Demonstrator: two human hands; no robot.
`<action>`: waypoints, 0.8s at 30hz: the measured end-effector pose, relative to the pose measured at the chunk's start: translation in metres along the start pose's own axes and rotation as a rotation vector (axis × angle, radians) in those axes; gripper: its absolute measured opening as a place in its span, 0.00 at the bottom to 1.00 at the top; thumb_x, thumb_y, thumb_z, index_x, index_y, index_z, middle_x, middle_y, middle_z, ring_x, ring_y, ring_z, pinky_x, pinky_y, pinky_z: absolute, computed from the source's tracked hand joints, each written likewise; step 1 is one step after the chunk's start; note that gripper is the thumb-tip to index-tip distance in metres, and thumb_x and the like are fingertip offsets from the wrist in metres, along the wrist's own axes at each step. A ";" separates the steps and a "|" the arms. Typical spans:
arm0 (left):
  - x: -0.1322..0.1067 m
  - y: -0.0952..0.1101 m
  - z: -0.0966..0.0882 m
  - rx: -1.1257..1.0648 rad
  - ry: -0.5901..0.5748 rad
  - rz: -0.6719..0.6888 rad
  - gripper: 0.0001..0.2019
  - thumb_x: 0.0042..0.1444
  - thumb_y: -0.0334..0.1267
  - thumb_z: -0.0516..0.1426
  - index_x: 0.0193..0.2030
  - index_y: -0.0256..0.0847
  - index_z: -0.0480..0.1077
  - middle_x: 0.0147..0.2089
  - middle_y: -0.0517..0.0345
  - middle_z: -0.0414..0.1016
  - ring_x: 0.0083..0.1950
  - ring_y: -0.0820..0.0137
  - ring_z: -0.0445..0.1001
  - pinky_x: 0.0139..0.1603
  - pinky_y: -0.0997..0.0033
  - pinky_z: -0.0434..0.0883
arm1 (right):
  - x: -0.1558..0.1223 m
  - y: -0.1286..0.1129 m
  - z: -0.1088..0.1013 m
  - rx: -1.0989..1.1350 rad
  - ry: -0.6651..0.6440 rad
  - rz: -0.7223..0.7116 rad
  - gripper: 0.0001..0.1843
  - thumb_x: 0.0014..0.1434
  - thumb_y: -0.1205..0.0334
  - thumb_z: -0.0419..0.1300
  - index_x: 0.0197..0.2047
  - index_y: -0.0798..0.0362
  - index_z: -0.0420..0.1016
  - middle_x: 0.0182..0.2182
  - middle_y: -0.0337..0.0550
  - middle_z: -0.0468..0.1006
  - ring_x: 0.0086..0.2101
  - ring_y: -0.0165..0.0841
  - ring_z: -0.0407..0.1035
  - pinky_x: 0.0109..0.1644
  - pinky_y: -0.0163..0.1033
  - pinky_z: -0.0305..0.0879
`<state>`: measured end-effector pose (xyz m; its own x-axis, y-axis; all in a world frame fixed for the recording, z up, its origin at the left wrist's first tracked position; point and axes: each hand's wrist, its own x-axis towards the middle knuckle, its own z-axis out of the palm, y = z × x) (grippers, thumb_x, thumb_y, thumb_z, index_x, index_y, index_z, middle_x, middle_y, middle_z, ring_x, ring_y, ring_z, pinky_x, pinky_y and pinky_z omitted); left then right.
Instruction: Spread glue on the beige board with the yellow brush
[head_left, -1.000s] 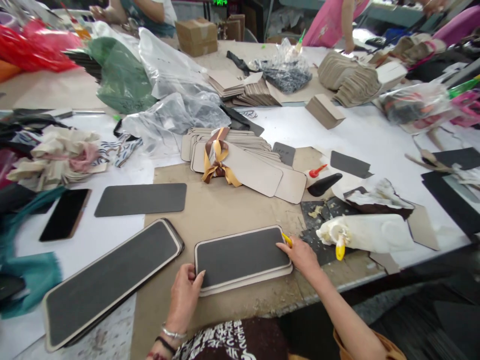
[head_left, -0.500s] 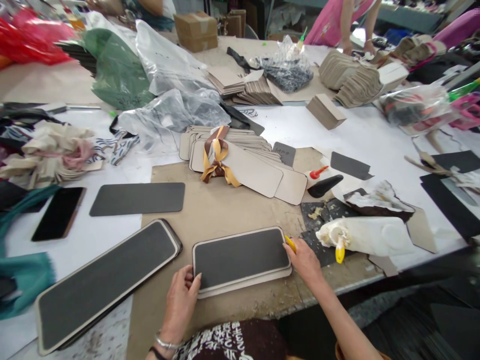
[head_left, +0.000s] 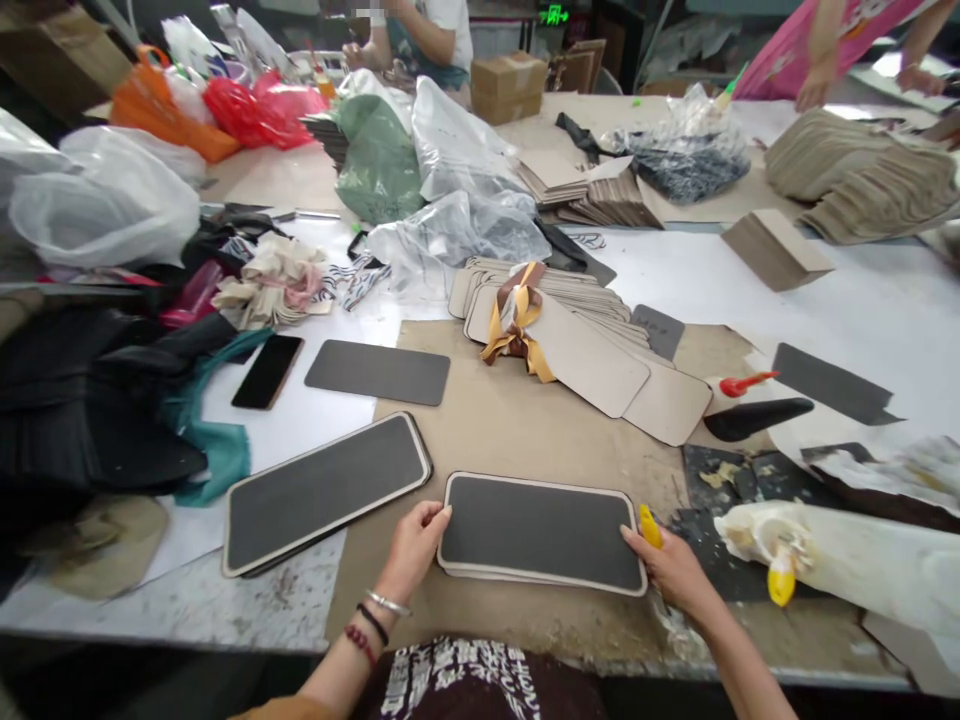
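Note:
A small stack of rounded cardboard panels topped with dark grey sheet (head_left: pixel 540 530) lies on the brown cardboard mat (head_left: pixel 517 430) in front of me. My left hand (head_left: pixel 412 545) grips the stack's left end, fingers curled over the edge. My right hand (head_left: pixel 671 570) presses against the right end and holds a small yellow tool (head_left: pixel 649 524) between its fingers. A second, longer stack of the same grey-faced panels (head_left: pixel 326 490) lies to the left.
A loose grey sheet (head_left: pixel 379 372) and a phone (head_left: pixel 268 370) lie at left. Bare cardboard panels tied with a gold ribbon (head_left: pixel 517 325) are fanned behind. A white glue bottle (head_left: pixel 840 555) lies at right. Bags, fabric and other people's hands crowd the far side.
My head has turned left, so everything sits further right in view. Both hands stay on the ends of the panel stack, which now lies squarer to me.

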<state>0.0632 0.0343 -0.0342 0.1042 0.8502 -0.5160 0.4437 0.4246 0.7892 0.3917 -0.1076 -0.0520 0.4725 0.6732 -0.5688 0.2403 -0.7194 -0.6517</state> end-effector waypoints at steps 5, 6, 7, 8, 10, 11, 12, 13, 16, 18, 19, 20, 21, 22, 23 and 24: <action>0.002 -0.002 -0.002 0.021 -0.052 0.071 0.18 0.44 0.52 0.53 0.27 0.37 0.71 0.26 0.58 0.72 0.31 0.68 0.68 0.35 0.70 0.65 | 0.003 0.001 0.000 -0.017 -0.032 0.016 0.19 0.46 0.46 0.56 0.29 0.54 0.75 0.25 0.44 0.78 0.30 0.42 0.72 0.32 0.39 0.67; 0.002 -0.002 -0.002 0.029 -0.051 0.079 0.17 0.45 0.51 0.52 0.27 0.37 0.71 0.25 0.59 0.71 0.30 0.69 0.67 0.34 0.71 0.65 | 0.002 -0.002 -0.001 -0.023 -0.031 0.000 0.19 0.46 0.46 0.56 0.29 0.54 0.75 0.25 0.44 0.78 0.30 0.42 0.72 0.33 0.39 0.67; 0.002 -0.002 -0.002 0.038 -0.047 0.085 0.17 0.46 0.51 0.52 0.26 0.38 0.70 0.24 0.60 0.69 0.30 0.69 0.66 0.34 0.71 0.64 | 0.000 -0.005 -0.001 -0.025 -0.029 -0.017 0.19 0.46 0.47 0.56 0.30 0.54 0.75 0.26 0.44 0.78 0.31 0.42 0.72 0.33 0.39 0.68; 0.002 -0.002 -0.002 0.046 -0.042 0.091 0.17 0.46 0.51 0.52 0.25 0.38 0.69 0.23 0.61 0.68 0.29 0.70 0.65 0.33 0.71 0.63 | -0.002 -0.009 -0.001 -0.023 -0.025 -0.033 0.19 0.46 0.47 0.56 0.31 0.54 0.75 0.27 0.43 0.78 0.32 0.42 0.72 0.34 0.39 0.67; 0.002 -0.001 -0.003 0.050 -0.042 0.102 0.16 0.47 0.51 0.52 0.23 0.39 0.67 0.21 0.62 0.65 0.27 0.71 0.63 0.31 0.72 0.62 | -0.007 -0.015 0.000 -0.010 -0.017 -0.049 0.20 0.46 0.47 0.56 0.32 0.55 0.75 0.27 0.43 0.78 0.32 0.41 0.71 0.33 0.38 0.67; 0.001 -0.001 -0.003 0.048 -0.049 0.110 0.17 0.46 0.52 0.52 0.23 0.39 0.66 0.21 0.63 0.64 0.26 0.71 0.63 0.30 0.72 0.62 | -0.010 -0.017 0.000 -0.002 -0.015 -0.047 0.20 0.46 0.47 0.56 0.32 0.55 0.75 0.26 0.43 0.77 0.31 0.40 0.71 0.32 0.38 0.67; 0.001 0.000 -0.003 0.038 -0.062 0.115 0.17 0.46 0.52 0.52 0.23 0.39 0.66 0.21 0.63 0.65 0.26 0.71 0.63 0.30 0.72 0.62 | -0.012 -0.019 0.000 0.007 -0.017 -0.040 0.20 0.45 0.47 0.56 0.31 0.56 0.75 0.24 0.43 0.76 0.30 0.39 0.70 0.31 0.37 0.66; 0.001 0.001 -0.003 0.019 -0.078 0.112 0.17 0.45 0.53 0.53 0.24 0.39 0.67 0.22 0.62 0.66 0.27 0.71 0.64 0.30 0.72 0.63 | -0.014 -0.020 0.001 0.019 -0.020 -0.033 0.20 0.45 0.46 0.56 0.30 0.56 0.75 0.23 0.42 0.75 0.29 0.38 0.70 0.30 0.37 0.65; 0.002 0.003 -0.003 -0.056 -0.105 0.063 0.19 0.41 0.55 0.55 0.24 0.38 0.68 0.23 0.60 0.69 0.28 0.69 0.66 0.32 0.71 0.65 | -0.019 -0.018 0.003 0.066 -0.018 -0.022 0.19 0.42 0.47 0.58 0.28 0.56 0.74 0.19 0.38 0.72 0.25 0.35 0.67 0.27 0.35 0.63; 0.003 0.004 -0.003 -0.085 -0.106 0.032 0.20 0.38 0.56 0.57 0.23 0.38 0.68 0.23 0.61 0.69 0.28 0.69 0.67 0.32 0.70 0.65 | -0.020 -0.015 0.005 0.096 0.000 -0.035 0.18 0.41 0.47 0.59 0.26 0.56 0.73 0.17 0.37 0.70 0.24 0.33 0.65 0.26 0.34 0.61; 0.004 0.005 -0.003 -0.089 -0.105 0.028 0.20 0.37 0.56 0.57 0.23 0.38 0.69 0.22 0.61 0.69 0.28 0.69 0.67 0.32 0.70 0.65 | -0.020 -0.013 0.006 0.106 0.012 -0.044 0.18 0.40 0.48 0.59 0.26 0.56 0.73 0.17 0.36 0.70 0.23 0.33 0.65 0.26 0.34 0.61; 0.004 0.005 -0.003 -0.091 -0.107 0.025 0.20 0.37 0.57 0.57 0.23 0.38 0.69 0.22 0.61 0.69 0.28 0.68 0.67 0.32 0.70 0.65 | -0.020 -0.012 0.007 0.110 0.027 -0.051 0.18 0.40 0.48 0.59 0.25 0.56 0.73 0.16 0.36 0.69 0.23 0.32 0.64 0.25 0.34 0.60; 0.005 0.004 -0.003 -0.097 -0.110 0.020 0.21 0.36 0.57 0.58 0.22 0.38 0.69 0.22 0.60 0.69 0.28 0.68 0.67 0.31 0.70 0.65 | -0.020 -0.010 0.008 0.109 0.041 -0.055 0.17 0.40 0.48 0.60 0.24 0.55 0.72 0.15 0.35 0.68 0.22 0.32 0.64 0.25 0.34 0.59; 0.006 0.004 -0.003 -0.103 -0.113 0.012 0.22 0.35 0.57 0.58 0.22 0.37 0.69 0.22 0.60 0.70 0.28 0.68 0.67 0.31 0.70 0.65 | -0.019 -0.009 0.009 0.104 0.053 -0.056 0.17 0.40 0.48 0.60 0.23 0.55 0.72 0.14 0.35 0.67 0.21 0.32 0.63 0.24 0.34 0.59; 0.007 0.003 -0.003 -0.110 -0.118 0.004 0.22 0.35 0.58 0.58 0.23 0.37 0.69 0.22 0.60 0.70 0.28 0.68 0.67 0.31 0.69 0.65 | -0.018 -0.008 0.010 0.097 0.062 -0.054 0.17 0.40 0.48 0.60 0.22 0.55 0.71 0.13 0.35 0.66 0.21 0.31 0.62 0.24 0.34 0.58; 0.007 0.002 -0.002 -0.118 -0.123 -0.004 0.23 0.34 0.58 0.58 0.23 0.37 0.69 0.22 0.59 0.70 0.28 0.67 0.67 0.31 0.69 0.65 | -0.018 -0.007 0.010 0.090 0.071 -0.052 0.16 0.40 0.48 0.59 0.21 0.55 0.71 0.13 0.34 0.65 0.20 0.31 0.61 0.23 0.33 0.57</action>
<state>0.0626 0.0420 -0.0356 0.2142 0.8069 -0.5504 0.3378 0.4675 0.8169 0.3728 -0.1128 -0.0425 0.5207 0.6934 -0.4980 0.1907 -0.6631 -0.7238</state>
